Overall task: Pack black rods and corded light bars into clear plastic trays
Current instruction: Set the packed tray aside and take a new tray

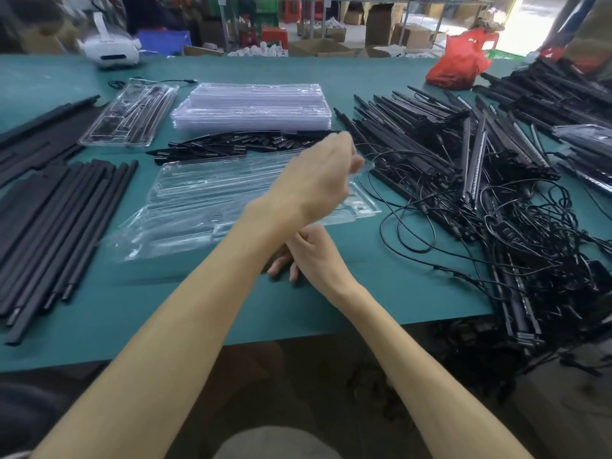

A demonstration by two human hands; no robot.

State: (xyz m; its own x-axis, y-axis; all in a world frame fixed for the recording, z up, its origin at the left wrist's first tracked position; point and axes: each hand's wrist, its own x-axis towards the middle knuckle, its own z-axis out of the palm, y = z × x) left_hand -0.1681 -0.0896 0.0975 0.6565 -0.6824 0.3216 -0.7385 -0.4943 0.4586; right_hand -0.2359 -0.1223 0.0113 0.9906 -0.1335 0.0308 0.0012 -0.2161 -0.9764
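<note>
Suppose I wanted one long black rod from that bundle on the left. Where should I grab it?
Probably the rightmost rod, near its middle, coming from its right: bare table lies beside it there, while its left side is packed against the other rods.

A single head-worn wide-angle camera faces twelve o'clock and downward, close over the clear tray (205,193) on the green table (381,286).
</note>
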